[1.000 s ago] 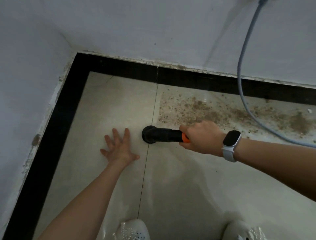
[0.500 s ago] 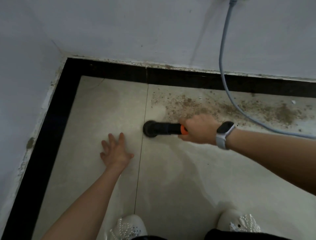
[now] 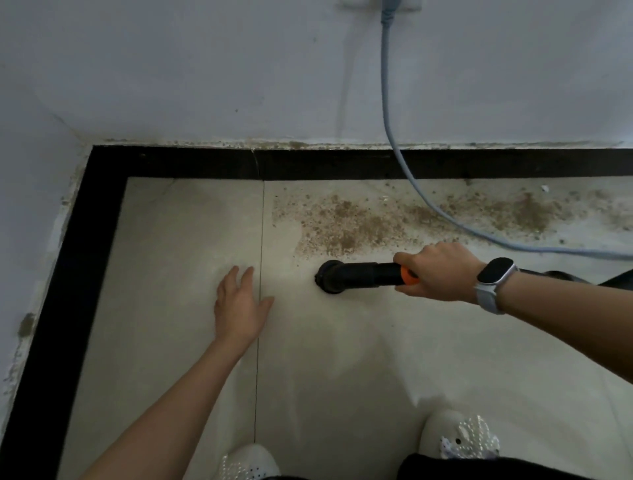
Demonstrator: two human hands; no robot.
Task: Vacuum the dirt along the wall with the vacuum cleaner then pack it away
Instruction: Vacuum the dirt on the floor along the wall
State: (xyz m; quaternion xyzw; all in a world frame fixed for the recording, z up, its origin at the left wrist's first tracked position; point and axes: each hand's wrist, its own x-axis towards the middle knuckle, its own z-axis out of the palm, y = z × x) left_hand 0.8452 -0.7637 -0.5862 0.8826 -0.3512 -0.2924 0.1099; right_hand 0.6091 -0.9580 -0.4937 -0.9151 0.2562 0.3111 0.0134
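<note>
Shifted rightward: my right hand (image 3: 440, 272) gripping vacuum nozzle (image 3: 356, 275), below dirt (image 3: 346, 224); left hand (image 3: 239, 308) flat, released, on floor (image 3: 342, 377).

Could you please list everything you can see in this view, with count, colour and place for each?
vacuum nozzle: one, black with an orange collar, mouth down on the floor just short of the dirt
dirt: one long patch, brown, on the floor along the far wall
cable: one, pale blue, down the wall and across the dirt
socket: one, white, top edge of the wall
skirting: black band at the foot of both walls
floor tiles: beige
shoes: two, white, bottom edge
watch: one, dark face, pale strap, right wrist
left hand: flat on the floor
right hand: grips the nozzle
</note>
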